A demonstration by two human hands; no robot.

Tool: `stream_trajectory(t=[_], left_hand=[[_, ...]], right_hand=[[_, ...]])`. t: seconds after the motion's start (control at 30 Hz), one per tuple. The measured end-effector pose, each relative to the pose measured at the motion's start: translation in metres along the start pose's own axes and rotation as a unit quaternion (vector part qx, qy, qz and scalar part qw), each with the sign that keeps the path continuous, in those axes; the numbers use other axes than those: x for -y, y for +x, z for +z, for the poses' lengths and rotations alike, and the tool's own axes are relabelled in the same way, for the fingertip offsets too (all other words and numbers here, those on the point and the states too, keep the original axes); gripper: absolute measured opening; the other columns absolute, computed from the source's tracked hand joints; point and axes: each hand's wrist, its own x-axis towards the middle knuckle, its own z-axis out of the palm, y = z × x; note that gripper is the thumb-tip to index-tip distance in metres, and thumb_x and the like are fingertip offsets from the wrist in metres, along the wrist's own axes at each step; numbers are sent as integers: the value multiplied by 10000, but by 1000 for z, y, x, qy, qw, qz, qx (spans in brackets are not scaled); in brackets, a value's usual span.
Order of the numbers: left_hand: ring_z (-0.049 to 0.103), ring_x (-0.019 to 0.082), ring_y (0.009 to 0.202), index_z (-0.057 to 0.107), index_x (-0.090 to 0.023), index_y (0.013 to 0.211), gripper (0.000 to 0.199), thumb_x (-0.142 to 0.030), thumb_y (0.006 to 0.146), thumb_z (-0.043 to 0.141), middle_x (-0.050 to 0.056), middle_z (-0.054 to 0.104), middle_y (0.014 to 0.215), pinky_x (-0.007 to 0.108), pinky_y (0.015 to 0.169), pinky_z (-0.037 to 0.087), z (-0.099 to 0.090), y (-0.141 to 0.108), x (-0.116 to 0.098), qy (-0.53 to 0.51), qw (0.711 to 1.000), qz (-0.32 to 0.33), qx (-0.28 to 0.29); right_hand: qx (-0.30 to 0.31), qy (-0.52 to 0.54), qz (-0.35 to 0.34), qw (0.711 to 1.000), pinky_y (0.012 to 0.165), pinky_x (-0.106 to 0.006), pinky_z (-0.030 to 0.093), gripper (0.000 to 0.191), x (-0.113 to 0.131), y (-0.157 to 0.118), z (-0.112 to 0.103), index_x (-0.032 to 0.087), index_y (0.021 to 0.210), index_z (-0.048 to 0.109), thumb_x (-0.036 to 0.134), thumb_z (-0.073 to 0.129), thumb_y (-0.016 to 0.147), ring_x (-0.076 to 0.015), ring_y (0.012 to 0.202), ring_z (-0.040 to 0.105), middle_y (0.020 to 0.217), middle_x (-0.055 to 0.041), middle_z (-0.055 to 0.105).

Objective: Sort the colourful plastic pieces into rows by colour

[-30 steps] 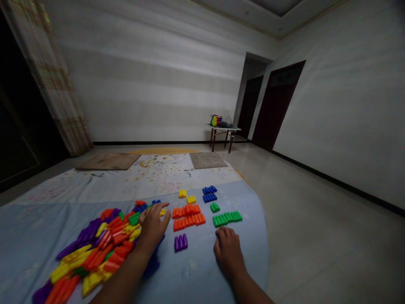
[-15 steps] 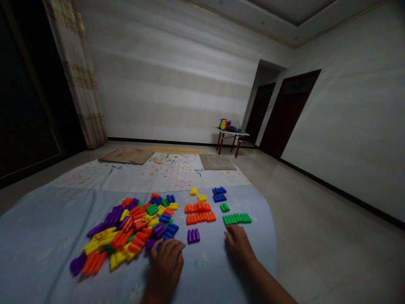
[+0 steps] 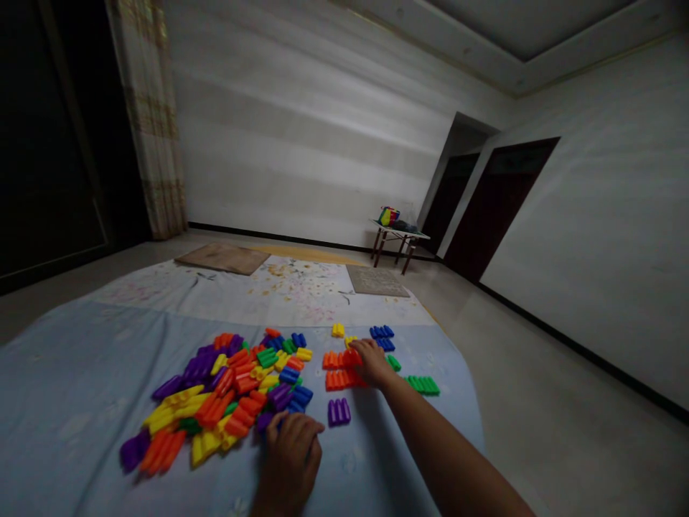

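My right hand (image 3: 372,361) reaches over the right end of the orange piece rows (image 3: 338,379), its fingertips by a small yellow piece (image 3: 349,341); whether it grips anything is hidden. At the near right edge of the mixed colourful pile (image 3: 237,388) rests my left hand (image 3: 295,446), fingers bent, beside purple and blue pieces. Between the hands lies a purple group (image 3: 339,411). Blue rows (image 3: 382,332) sit beyond my right hand, a green row (image 3: 423,385) to its right, and another yellow piece (image 3: 337,329) farther back.
A blue and white floral cloth (image 3: 183,323) covers the table. Toward its far edge lie a brown board (image 3: 222,258) and a grey patterned mat (image 3: 377,281). Beyond stands a small table (image 3: 401,230) with a colourful bag (image 3: 388,215) on it.
My right hand has moved from near the green row, forward and left, to the orange and yellow pieces. My left hand stays beside the pile. The view has shifted slightly.
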Motion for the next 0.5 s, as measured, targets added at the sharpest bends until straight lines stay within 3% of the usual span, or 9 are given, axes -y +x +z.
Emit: stream_trajectory(t=[0.2, 0.33, 0.5], left_hand=[[574, 143, 769, 590, -230, 776, 213, -117, 770, 410, -9, 646, 748, 380, 869, 319, 2, 0, -2, -46, 998, -48, -12], [574, 143, 786, 590, -232, 799, 208, -112, 764, 425, -15, 647, 766, 384, 883, 307, 4, -1, 1, -46, 998, -49, -2], [573, 145, 778, 594, -231, 793, 201, -124, 764, 427, -8, 647, 756, 379, 875, 320, 3, 0, 2, -49, 998, -49, -4]], right_hand=[[20, -24, -1, 1000, 868, -335, 304, 451, -7, 14, -7, 264, 1159, 552, 144, 561, 725, -216, 1120, 420, 1179, -36, 584], [12, -41, 24, 999, 872, -346, 287, 461, -18, 18, -23, 242, 1178, 538, 164, 583, 726, -232, 1125, 406, 1212, -64, 549], [50, -48, 3, 998, 838, -323, 307, 451, -21, 16, -26, 244, 1124, 582, 135, 607, 687, -211, 1052, 463, 1165, -64, 572]])
